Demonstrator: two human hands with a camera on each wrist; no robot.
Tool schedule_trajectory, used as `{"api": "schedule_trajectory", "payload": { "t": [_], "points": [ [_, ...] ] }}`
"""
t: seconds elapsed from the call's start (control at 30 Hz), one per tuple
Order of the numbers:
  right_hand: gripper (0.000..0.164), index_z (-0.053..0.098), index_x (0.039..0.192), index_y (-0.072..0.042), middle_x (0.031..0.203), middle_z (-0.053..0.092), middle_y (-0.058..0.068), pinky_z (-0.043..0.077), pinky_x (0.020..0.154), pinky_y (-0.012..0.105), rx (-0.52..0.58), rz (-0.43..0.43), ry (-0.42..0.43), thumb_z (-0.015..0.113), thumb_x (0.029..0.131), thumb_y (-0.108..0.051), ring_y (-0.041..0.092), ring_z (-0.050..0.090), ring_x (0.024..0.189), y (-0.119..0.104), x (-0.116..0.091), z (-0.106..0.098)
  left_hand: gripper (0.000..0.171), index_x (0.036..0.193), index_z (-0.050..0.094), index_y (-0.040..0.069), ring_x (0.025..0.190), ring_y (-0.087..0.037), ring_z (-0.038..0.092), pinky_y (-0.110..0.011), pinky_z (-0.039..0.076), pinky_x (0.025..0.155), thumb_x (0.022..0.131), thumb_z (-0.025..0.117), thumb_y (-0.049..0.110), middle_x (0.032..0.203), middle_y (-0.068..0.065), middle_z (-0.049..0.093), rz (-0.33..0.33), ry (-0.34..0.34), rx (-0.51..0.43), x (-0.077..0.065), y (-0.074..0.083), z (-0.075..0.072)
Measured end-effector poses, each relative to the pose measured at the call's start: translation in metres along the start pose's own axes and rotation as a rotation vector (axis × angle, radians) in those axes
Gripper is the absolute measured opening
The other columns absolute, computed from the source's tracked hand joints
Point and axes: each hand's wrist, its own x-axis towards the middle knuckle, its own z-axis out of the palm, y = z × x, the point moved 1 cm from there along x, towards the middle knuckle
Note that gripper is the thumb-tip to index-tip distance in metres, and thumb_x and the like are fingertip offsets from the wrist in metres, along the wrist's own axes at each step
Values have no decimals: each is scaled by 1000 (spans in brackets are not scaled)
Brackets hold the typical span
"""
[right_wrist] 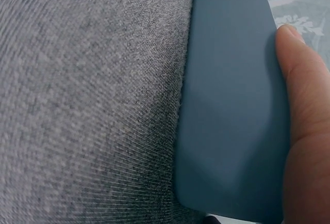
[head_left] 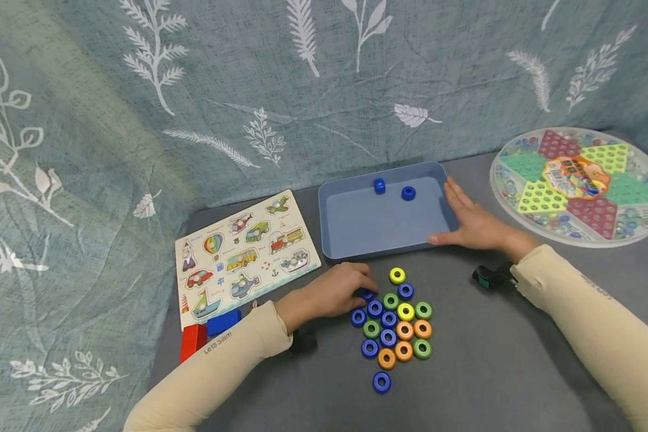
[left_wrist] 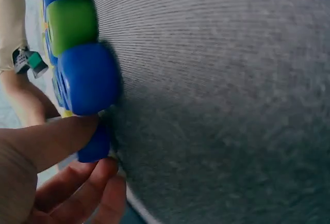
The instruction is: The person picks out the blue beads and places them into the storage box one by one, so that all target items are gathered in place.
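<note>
My left hand (head_left: pixel 335 291) is at the upper left of a cluster of ring-shaped beads on the grey table. Its thumb and fingers pinch a blue bead (left_wrist: pixel 95 145), partly hidden by the fingers in the head view. Beside it lie blue, green, yellow and orange beads, among them an orange bead (head_left: pixel 404 330) and a yellow bead (head_left: pixel 396 276). My right hand (head_left: pixel 472 227) rests at the right end of a blue-grey tray (head_left: pixel 378 225), fingers straight along the side and thumb at the front corner. Two blue beads (head_left: pixel 408 193) lie inside the tray.
A wooden picture puzzle board (head_left: pixel 270 273) lies left of the tray. Red (head_left: pixel 193 342) and blue blocks (head_left: pixel 223 323) sit by the left forearm. At the right is a round Chinese checkers board (head_left: pixel 540 225). A patterned cloth (head_left: pixel 345 102) hangs behind the table.
</note>
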Motion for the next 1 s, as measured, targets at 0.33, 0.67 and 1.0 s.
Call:
{"api": "schedule_trajectory", "payload": {
  "t": [0.33,0.67,1.0],
  "points": [
    [115,-12,148,-3,154,-20,14,5,105,70,-1,2,7,68,79,-51,39,-5,143,0,0,0,31,111,68,7,89,-15,63,-28,52,79,81,70,14,109,-6,65,-210,273,-182,18,-12,-42],
    [115,-11,148,-3,154,-21,13,2,105,70,28,-10,6,68,79,-49,40,-4,142,1,1,2,33,112,68,5,88,-19,66,-31,53,78,80,71,15,101,-9,71,-524,393,-183,66,-73,-73],
    [114,-11,148,-4,155,-21,12,3,106,70,29,-14,17,68,79,-50,40,-2,143,6,1,3,36,113,67,4,104,-22,63,-33,50,89,79,72,15,110,-10,69,-625,378,-201,81,-100,-65]
  ]
}}
